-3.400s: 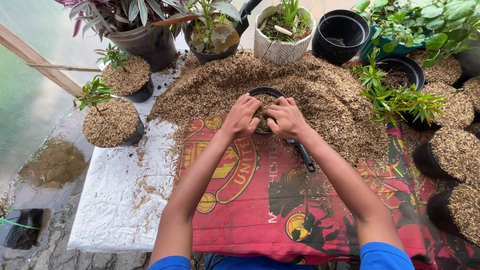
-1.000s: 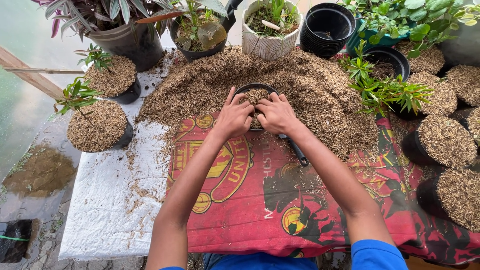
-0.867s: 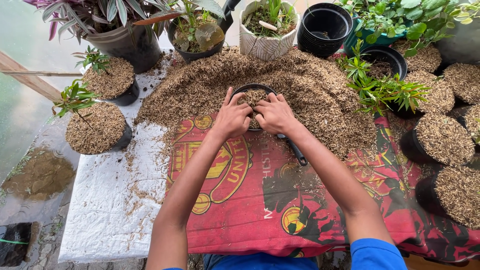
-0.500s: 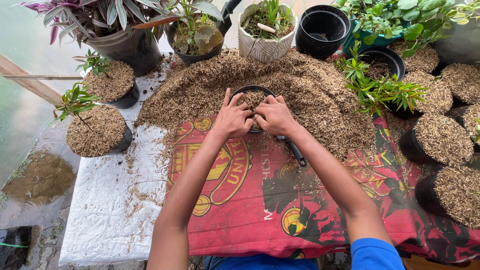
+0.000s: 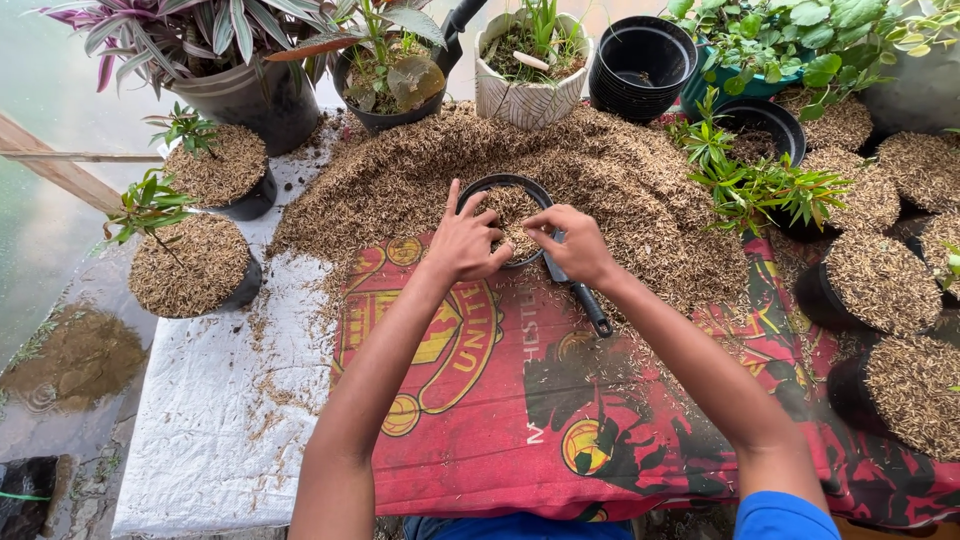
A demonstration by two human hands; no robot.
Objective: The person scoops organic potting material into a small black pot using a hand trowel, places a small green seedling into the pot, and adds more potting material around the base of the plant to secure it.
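Left hand spread half open, fingers over the near-left rim of the pot, pressing on the husk fill inside; grasping nothing. Right hand loosely curled, fingertips pinched together over the fill at the pot's right side; whether any husk is pinched cannot be told. Both forearms reaching forward from the bottom edge, converging at the pot, wrists low over the red cloth. Pot standing at the near edge of the husk heap. Trowel lying just under the right hand, handle toward the body. Potted plants crowding left, back and right; open cloth nearer the body.
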